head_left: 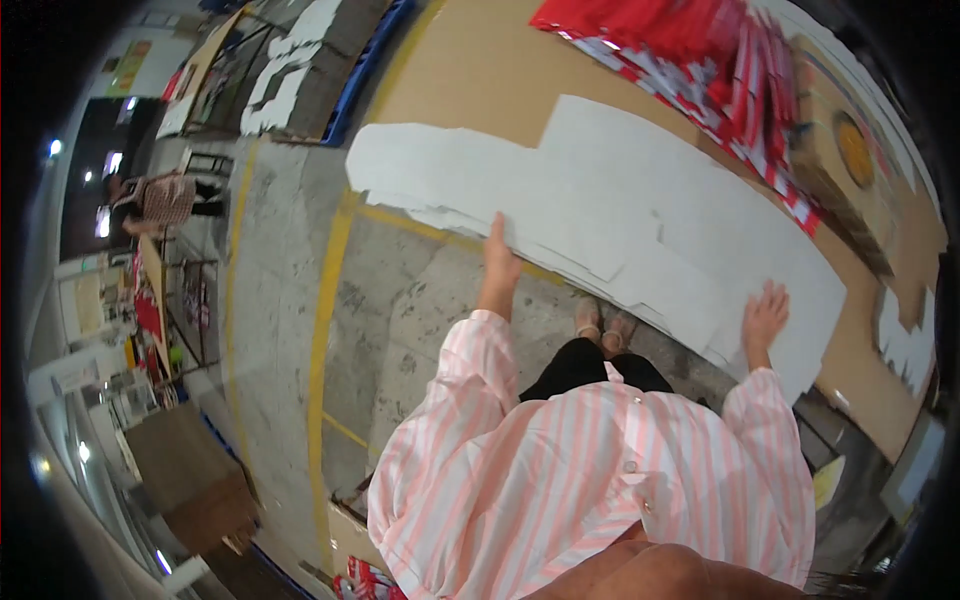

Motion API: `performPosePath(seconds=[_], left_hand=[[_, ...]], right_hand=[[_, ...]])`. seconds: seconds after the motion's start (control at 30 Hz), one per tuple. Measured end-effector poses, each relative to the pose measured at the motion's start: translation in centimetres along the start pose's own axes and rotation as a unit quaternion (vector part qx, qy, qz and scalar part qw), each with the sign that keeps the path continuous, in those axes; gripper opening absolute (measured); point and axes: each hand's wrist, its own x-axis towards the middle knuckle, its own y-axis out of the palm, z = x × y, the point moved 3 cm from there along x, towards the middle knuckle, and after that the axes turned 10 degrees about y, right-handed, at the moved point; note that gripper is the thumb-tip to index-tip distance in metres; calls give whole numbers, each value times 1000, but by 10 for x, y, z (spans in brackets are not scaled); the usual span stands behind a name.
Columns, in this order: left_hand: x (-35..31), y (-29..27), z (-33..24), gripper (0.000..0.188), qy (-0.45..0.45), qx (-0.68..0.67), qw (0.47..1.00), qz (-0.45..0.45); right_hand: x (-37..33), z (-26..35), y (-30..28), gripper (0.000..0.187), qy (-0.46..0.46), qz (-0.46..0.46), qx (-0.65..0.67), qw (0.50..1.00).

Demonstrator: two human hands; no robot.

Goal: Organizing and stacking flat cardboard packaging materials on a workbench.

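Note:
A stack of large white die-cut cardboard sheets (pixel 640 195) lies in front of me, with stepped, uneven layers along its near edge. My left hand (pixel 502 268) is at that edge, left of the middle. One digit extends over the top of the sheets, and the other fingers are mostly hidden, seemingly curled around the edge. Toward the right end, my right hand (pixel 765 318) rests on the top sheet with its fingers spread and nothing in them.
Brown cardboard (pixel 465 75) spreads beneath and beyond the sheets. Red-and-white packages (pixel 690 50) are heaped at the far right beside a cardboard box (pixel 840 150). More white cut sheets (pixel 300 65) stand on a blue pallet. Another person (pixel 160 200) stands far left by a table.

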Motion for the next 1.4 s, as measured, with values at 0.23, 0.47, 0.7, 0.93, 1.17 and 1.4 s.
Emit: performPosePath(seconds=[0.23, 0.47, 0.7, 0.93, 1.17, 1.4], left_hand=[[-11, 12, -14, 54, -13, -19, 999, -27], [-12, 11, -9, 52, -24, -56, 998, -11], [-6, 3, 4, 42, -20, -19, 999, -27], [-15, -10, -13, 49, 256, 390, 880, -86], [-59, 43, 24, 69, -72, 93, 992, 56], [-105, 58, 38, 74, 3, -75, 992, 98]], right_hand=[[2, 3, 4, 55, 6, 42, 6, 999], [4, 7, 1, 54, 19, 54, 5, 998], [3, 4, -3, 53, 11, 29, 22, 999], [0, 9, -2, 55, 18, 43, 22, 999], [2, -14, -1, 56, 16, -1, 19, 1000], [4, 18, -9, 57, 31, 48, 62, 996]])
